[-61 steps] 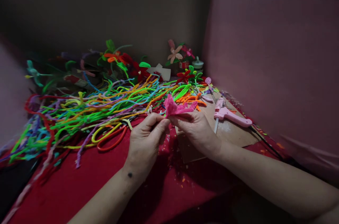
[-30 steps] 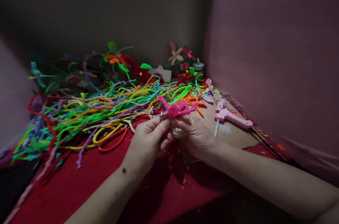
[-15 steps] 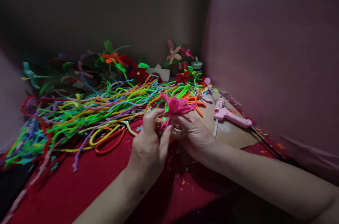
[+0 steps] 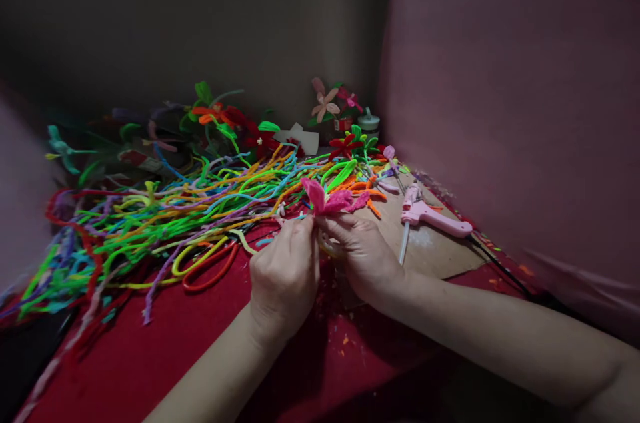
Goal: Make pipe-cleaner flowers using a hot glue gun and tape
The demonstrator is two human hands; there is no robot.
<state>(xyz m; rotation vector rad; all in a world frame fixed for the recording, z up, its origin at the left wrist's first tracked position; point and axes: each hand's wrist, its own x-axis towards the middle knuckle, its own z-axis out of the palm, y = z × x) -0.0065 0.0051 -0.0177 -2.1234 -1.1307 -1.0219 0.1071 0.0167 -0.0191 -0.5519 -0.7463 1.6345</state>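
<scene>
A bright pink pipe-cleaner flower (image 4: 325, 198) stands between my two hands, its fuzzy petals pointing up and to the right. My left hand (image 4: 286, 271) is closed, pinching at the flower's base, and its fingers hide most of that spot. From the other side, my right hand (image 4: 365, 253) grips the base between thumb and fingers. Under the right fingers part of a pale ring (image 4: 331, 248), possibly a tape roll, shows; the palm covers the remainder. Right of the hands, a pink glue gun (image 4: 435, 218) rests on a cardboard sheet (image 4: 430, 253).
Loose pipe cleaners (image 4: 200, 210) in many colours spread across the left of the red cloth (image 4: 200, 343). Scissors with red and yellow handles (image 4: 210, 273) lie at their front edge. Finished flowers (image 4: 325, 103) and a lidded jar (image 4: 369, 122) stand by the back wall. A black cord (image 4: 500, 266) trails right.
The flower has turned between my fingers, showing different petals. My left hand opened partly around a lower petal half a second ago and is now closed at the base. My right hand keeps its grip.
</scene>
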